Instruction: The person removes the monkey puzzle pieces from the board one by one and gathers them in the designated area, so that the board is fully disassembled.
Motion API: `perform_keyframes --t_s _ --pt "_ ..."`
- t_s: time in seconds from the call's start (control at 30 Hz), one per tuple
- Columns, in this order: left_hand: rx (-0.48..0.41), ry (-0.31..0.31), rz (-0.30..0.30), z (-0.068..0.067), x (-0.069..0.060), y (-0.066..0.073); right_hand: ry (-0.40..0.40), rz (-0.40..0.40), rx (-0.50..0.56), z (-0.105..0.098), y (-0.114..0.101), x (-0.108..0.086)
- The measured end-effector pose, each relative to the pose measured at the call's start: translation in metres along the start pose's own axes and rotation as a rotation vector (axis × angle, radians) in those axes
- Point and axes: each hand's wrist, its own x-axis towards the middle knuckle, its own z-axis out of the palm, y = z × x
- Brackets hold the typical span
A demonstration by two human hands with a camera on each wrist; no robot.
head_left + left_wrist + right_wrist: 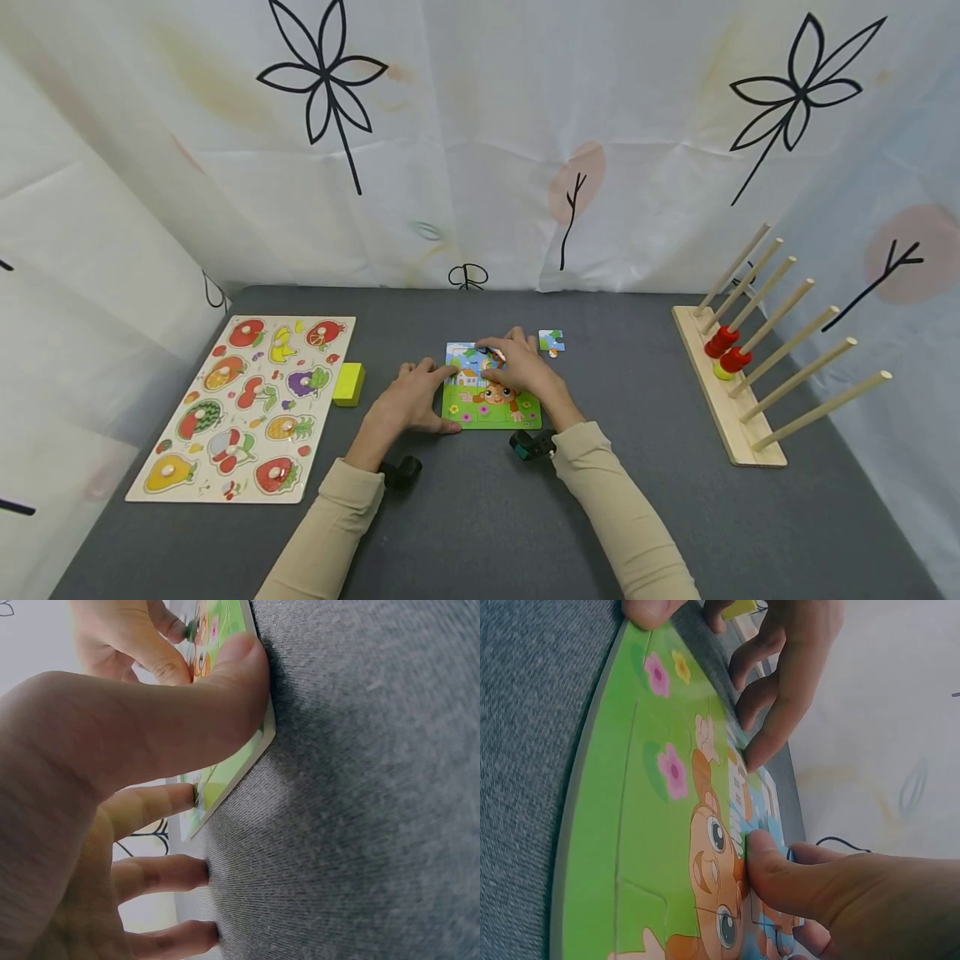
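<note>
A jigsaw puzzle (pixel 489 412) with a monkey, a house and flowers on green lies flat on the table. My left hand (pixel 412 396) rests at its left side, fingers spread. The left thumb (pixel 236 675) lies on the near border, and one fingertip touches the left edge. Over the upper part of the puzzle, my right hand (pixel 522 367) pinches a small jigsaw piece (pixel 495 353) between thumb and index finger; the fingers hide most of it. Another jigsaw piece (pixel 551 342), blue and green, lies loose beyond the puzzle's upper right corner.
To the left lies a fruit peg board (pixel 247 417), partly over a yellow-green block (pixel 348 385). At right stands a wooden rack (pixel 738 417) of upright pegs with red and yellow beads (pixel 731 360). A printed white curtain (pixel 480 167) closes off the back of the grey table (pixel 480 517).
</note>
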Motion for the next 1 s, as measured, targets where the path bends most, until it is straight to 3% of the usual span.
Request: perform_keyframes --t_s 0.57,1.0 --pt "-0.013 -0.004 -0.001 -0.0006 0.0001 -0.0003 0.035 -0.045 -0.013 -0.0036 -0.0025 -0.003" --pt "-0.018 -0.01 -0.004 0.0003 -0.0005 -0.0002 0.03 -0.026 -0.011 -0.0039 -0.0025 -0.0031"
